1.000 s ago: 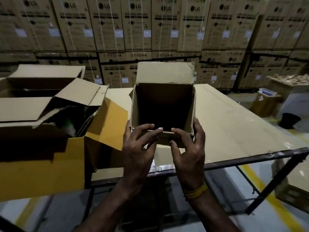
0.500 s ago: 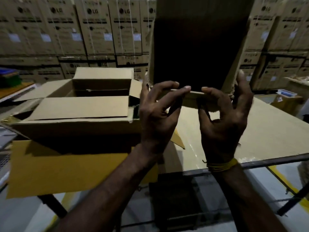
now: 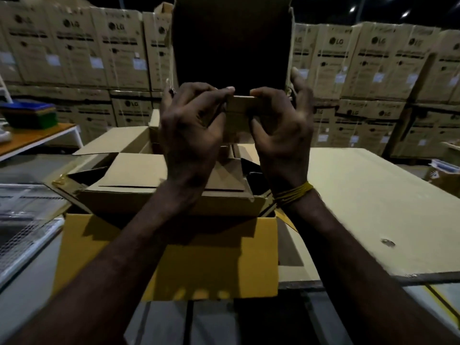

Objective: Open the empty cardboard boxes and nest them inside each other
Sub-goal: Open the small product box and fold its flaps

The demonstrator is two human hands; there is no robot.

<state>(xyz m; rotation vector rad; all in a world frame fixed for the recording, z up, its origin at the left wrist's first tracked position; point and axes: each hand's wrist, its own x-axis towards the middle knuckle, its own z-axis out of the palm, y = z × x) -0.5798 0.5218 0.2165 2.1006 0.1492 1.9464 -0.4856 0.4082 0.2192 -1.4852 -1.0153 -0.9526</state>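
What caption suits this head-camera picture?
Both hands, left hand and right hand, hold a small open box above the nested boxes.

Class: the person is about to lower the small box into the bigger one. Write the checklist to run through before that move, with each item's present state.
1. Both hands grip the small box: left hand, right hand: ok.
2. Small box open and empty: open; interior too dark, cannot tell.
3. Small box above the nested boxes: ok.
4. Nested boxes' flaps clear of the opening: not ok, flaps lie partly across it.
5. Small box will fit: cannot tell.
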